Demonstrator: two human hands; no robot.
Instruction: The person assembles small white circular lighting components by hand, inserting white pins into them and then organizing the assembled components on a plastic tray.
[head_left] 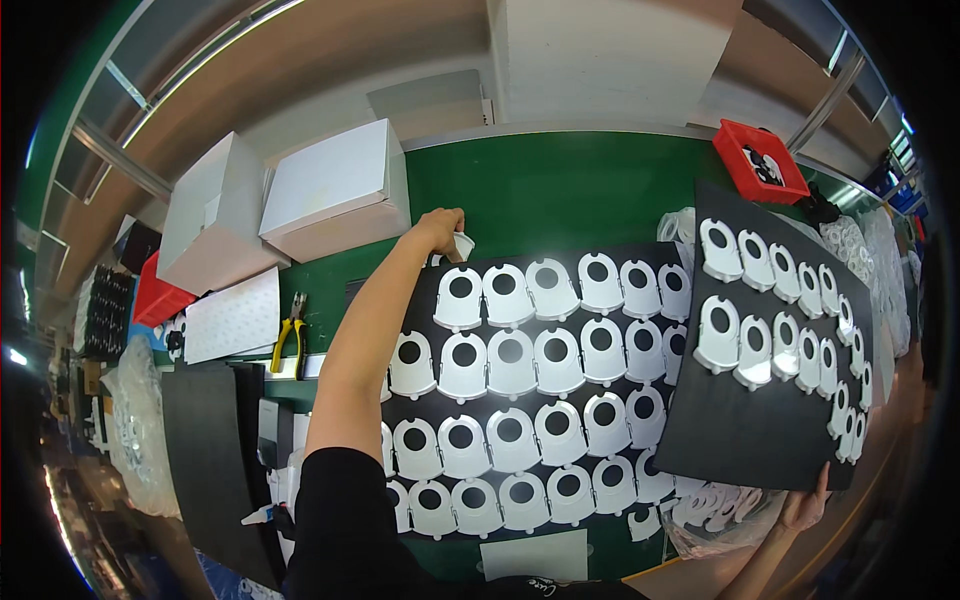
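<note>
At the far left we see a clear bag [140, 430] of white parts, a red bin [158, 295] and two white boxes [335, 190] at the back of the green table [540, 190]. Near them a perforated white sheet [232, 318] lies flat, with yellow-handled pliers [290, 340] just beside it, and a dark sheet [215, 450] lies nearer to us. Our left hand [440, 232] reaches far over the table to the top left corner of the big black sheet [425, 405]; its fingers are closed around a small white part [463, 245] there. The big black sheet lies flat in the middle and carries four rows of white plastic pieces [512, 355], each with a round hole. To the right, a second black sheet [740, 420] with two rows of the same pieces is tilted up, and its lower left edge overlaps the big sheet. Our right hand [805, 508] holds this second sheet at its bottom edge, with the fingers behind it, so we cannot tell how far they are closed. Below it lies a heap of loose white pieces [715, 510]. At the back right stands a red tray [760, 160].
</note>
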